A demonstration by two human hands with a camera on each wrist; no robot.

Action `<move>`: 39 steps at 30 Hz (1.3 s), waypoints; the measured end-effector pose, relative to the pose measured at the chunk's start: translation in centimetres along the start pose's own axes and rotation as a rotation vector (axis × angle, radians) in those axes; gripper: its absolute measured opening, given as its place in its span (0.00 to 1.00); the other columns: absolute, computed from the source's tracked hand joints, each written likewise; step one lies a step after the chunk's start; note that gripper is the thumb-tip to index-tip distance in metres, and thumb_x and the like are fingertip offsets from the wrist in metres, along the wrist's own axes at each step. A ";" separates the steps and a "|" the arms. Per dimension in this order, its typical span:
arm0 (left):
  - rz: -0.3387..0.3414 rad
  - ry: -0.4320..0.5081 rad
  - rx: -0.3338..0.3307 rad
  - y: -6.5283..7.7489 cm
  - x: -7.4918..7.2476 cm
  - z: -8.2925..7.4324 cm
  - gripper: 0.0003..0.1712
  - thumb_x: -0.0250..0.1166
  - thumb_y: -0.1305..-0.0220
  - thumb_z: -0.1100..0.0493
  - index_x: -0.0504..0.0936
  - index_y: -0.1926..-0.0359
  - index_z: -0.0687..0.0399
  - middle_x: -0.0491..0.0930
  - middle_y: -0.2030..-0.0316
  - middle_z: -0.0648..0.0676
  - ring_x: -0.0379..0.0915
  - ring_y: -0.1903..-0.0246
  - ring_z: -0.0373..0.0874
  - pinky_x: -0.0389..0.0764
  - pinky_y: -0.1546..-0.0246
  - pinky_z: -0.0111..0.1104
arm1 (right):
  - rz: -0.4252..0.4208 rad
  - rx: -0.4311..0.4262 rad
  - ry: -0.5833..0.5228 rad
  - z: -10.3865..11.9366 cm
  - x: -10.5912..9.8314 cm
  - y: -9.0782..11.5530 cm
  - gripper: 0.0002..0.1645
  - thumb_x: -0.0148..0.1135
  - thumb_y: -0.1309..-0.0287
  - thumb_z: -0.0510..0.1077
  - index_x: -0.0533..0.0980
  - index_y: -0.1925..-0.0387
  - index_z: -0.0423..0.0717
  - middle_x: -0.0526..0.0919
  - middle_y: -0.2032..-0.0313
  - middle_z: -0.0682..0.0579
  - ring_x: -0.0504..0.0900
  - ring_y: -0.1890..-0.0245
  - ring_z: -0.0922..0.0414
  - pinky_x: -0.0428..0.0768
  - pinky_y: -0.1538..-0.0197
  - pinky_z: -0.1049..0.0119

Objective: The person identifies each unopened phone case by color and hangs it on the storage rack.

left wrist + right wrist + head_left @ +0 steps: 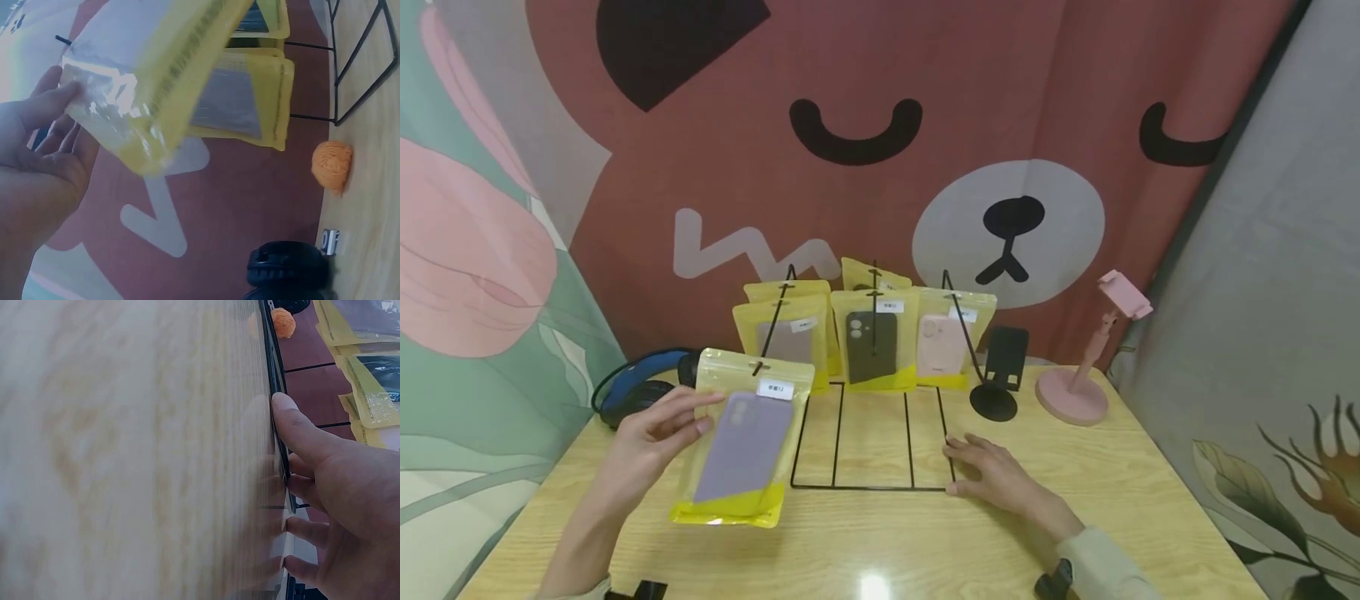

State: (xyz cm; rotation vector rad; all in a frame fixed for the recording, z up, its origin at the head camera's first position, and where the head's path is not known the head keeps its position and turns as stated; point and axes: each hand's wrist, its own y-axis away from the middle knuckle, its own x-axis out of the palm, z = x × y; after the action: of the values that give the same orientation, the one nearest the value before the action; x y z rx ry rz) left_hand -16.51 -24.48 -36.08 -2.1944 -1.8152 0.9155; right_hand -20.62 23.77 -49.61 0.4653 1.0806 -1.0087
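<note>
My left hand (647, 442) pinches the left edge of a yellow, clear-fronted pouch (741, 454) holding a purple phone case with a white label. The pouch's hang hole is at the tip of the left hook of a black wire display rack (872, 488). In the left wrist view, thumb and fingers grip the edge of the pouch (156, 81). At the rack's right front corner, my right hand (992, 479) holds the base wire between thumb and fingers, low on the table. Behind hang more pouches: a dark case (872, 346), a pink case (942, 343) and a greyish one (790, 346).
Blue-black headphones (640, 392) lie at the left back. To the right of the rack stand a black phone stand (1006, 358) and a pink one (1078, 396). An orange ball of yarn (332, 165) sits on the table near the rack. A bear-print curtain (850, 208) hangs behind.
</note>
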 end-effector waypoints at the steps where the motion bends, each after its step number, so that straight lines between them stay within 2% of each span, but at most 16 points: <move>1: 0.000 0.014 0.002 -0.4 0.2 0.3 0.20 0.60 0.36 0.71 0.78 0.43 0.64 0.71 0.60 0.54 0.62 0.70 0.42 0.73 0.70 0.28 | -0.002 0.000 0.001 -0.1 0.0 0.0 0.41 0.64 0.45 0.63 0.71 0.36 0.44 0.68 0.33 0.44 0.60 0.33 0.34 0.57 0.40 0.29; 4: -0.014 0.043 -0.017 -1.4 0.8 1.2 0.19 0.59 0.34 0.69 0.77 0.42 0.63 0.72 0.60 0.53 0.65 0.67 0.40 0.74 0.67 0.25 | -0.006 -0.003 -0.001 -0.2 0.0 0.1 0.41 0.64 0.45 0.63 0.71 0.37 0.43 0.68 0.34 0.44 0.60 0.34 0.34 0.58 0.41 0.28; 8: -0.057 0.038 -0.053 -2.8 1.7 2.4 0.19 0.59 0.32 0.65 0.77 0.40 0.60 0.75 0.51 0.50 0.72 0.60 0.36 0.76 0.57 0.22 | -0.007 -0.012 -0.008 -0.3 0.2 0.2 0.41 0.63 0.45 0.64 0.71 0.37 0.43 0.68 0.34 0.44 0.61 0.34 0.33 0.58 0.41 0.28; 12: -0.094 0.012 -0.080 -3.9 2.5 3.4 0.20 0.59 0.31 0.60 0.77 0.40 0.55 0.74 0.47 0.45 0.74 0.61 0.35 0.78 0.62 0.26 | -0.014 -0.025 -0.001 -0.3 0.4 0.3 0.41 0.63 0.45 0.63 0.72 0.37 0.43 0.69 0.34 0.44 0.62 0.34 0.33 0.59 0.42 0.29; 15: -0.103 0.039 -0.089 -4.4 2.9 3.8 0.20 0.58 0.30 0.59 0.75 0.38 0.54 0.74 0.48 0.44 0.71 0.71 0.35 0.74 0.73 0.30 | -0.024 -0.031 0.003 -0.2 0.4 0.3 0.40 0.64 0.45 0.62 0.72 0.37 0.43 0.69 0.34 0.44 0.62 0.35 0.33 0.60 0.42 0.29; 18: -0.109 0.076 -0.085 -4.8 3.3 4.2 0.21 0.57 0.30 0.61 0.74 0.37 0.56 0.72 0.51 0.47 0.67 0.76 0.37 0.69 0.77 0.32 | -0.024 -0.027 -0.003 -0.1 0.4 0.4 0.40 0.65 0.46 0.61 0.72 0.37 0.43 0.69 0.34 0.44 0.62 0.35 0.33 0.59 0.41 0.29; 19: -0.113 0.075 -0.083 -4.9 3.5 4.3 0.22 0.57 0.30 0.61 0.73 0.37 0.56 0.72 0.50 0.48 0.67 0.75 0.37 0.68 0.76 0.32 | -0.025 -0.027 -0.003 -0.1 0.3 0.4 0.40 0.65 0.46 0.62 0.72 0.37 0.43 0.69 0.34 0.44 0.62 0.35 0.33 0.59 0.41 0.29; 21: -0.128 0.057 -0.082 -5.0 3.7 4.4 0.22 0.57 0.30 0.61 0.73 0.36 0.56 0.71 0.48 0.48 0.72 0.68 0.34 0.71 0.71 0.27 | -0.020 -0.023 -0.005 -0.1 0.3 0.3 0.41 0.65 0.46 0.62 0.72 0.37 0.43 0.69 0.34 0.44 0.61 0.34 0.33 0.59 0.41 0.29; 24: -0.146 0.030 -0.085 -5.1 4.0 4.4 0.22 0.57 0.29 0.59 0.73 0.36 0.53 0.71 0.44 0.51 0.73 0.52 0.34 0.73 0.57 0.22 | -0.013 -0.015 -0.007 -0.1 0.1 0.3 0.41 0.65 0.46 0.62 0.72 0.37 0.43 0.68 0.34 0.44 0.60 0.34 0.33 0.58 0.40 0.29; 25: -0.151 0.020 -0.080 -5.1 4.1 4.4 0.22 0.57 0.29 0.59 0.73 0.36 0.53 0.70 0.43 0.52 0.73 0.49 0.36 0.73 0.53 0.22 | -0.012 -0.014 -0.006 -0.1 0.1 0.3 0.41 0.64 0.45 0.62 0.72 0.37 0.43 0.68 0.34 0.44 0.60 0.34 0.33 0.58 0.40 0.30; 29: -0.162 0.015 -0.062 -5.1 4.5 4.3 0.23 0.55 0.28 0.59 0.72 0.35 0.52 0.69 0.44 0.56 0.72 0.47 0.44 0.71 0.50 0.20 | -0.006 -0.003 -0.009 -0.2 0.1 0.2 0.41 0.64 0.45 0.62 0.71 0.37 0.43 0.68 0.34 0.44 0.60 0.33 0.33 0.58 0.39 0.30; 32: -0.169 0.026 -0.045 -4.9 4.8 4.4 0.23 0.56 0.29 0.62 0.72 0.35 0.55 0.68 0.44 0.58 0.70 0.44 0.47 0.71 0.48 0.20 | 0.001 0.001 -0.008 -0.4 0.4 0.2 0.41 0.63 0.45 0.63 0.72 0.37 0.43 0.68 0.33 0.44 0.60 0.33 0.34 0.58 0.40 0.29; 36: -0.196 0.007 -0.021 -4.3 5.0 4.7 0.22 0.56 0.31 0.67 0.73 0.37 0.61 0.68 0.41 0.59 0.66 0.42 0.39 0.71 0.48 0.19 | 0.016 0.003 -0.028 -0.6 0.6 0.2 0.42 0.63 0.45 0.64 0.71 0.36 0.44 0.67 0.33 0.44 0.59 0.33 0.34 0.57 0.40 0.29; 39: -0.293 -0.047 0.019 -3.6 4.9 4.9 0.19 0.56 0.33 0.71 0.77 0.41 0.63 0.69 0.41 0.58 0.66 0.43 0.33 0.72 0.50 0.17 | 0.018 -0.004 -0.044 -0.7 0.4 0.2 0.41 0.63 0.43 0.61 0.69 0.35 0.42 0.66 0.33 0.41 0.60 0.33 0.34 0.57 0.38 0.31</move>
State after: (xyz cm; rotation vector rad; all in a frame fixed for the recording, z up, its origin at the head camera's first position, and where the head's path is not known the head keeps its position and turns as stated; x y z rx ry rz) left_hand -21.78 -20.29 -39.99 -1.8424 -2.0671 0.9217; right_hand -20.78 24.25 -50.29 0.4470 1.0374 -0.9969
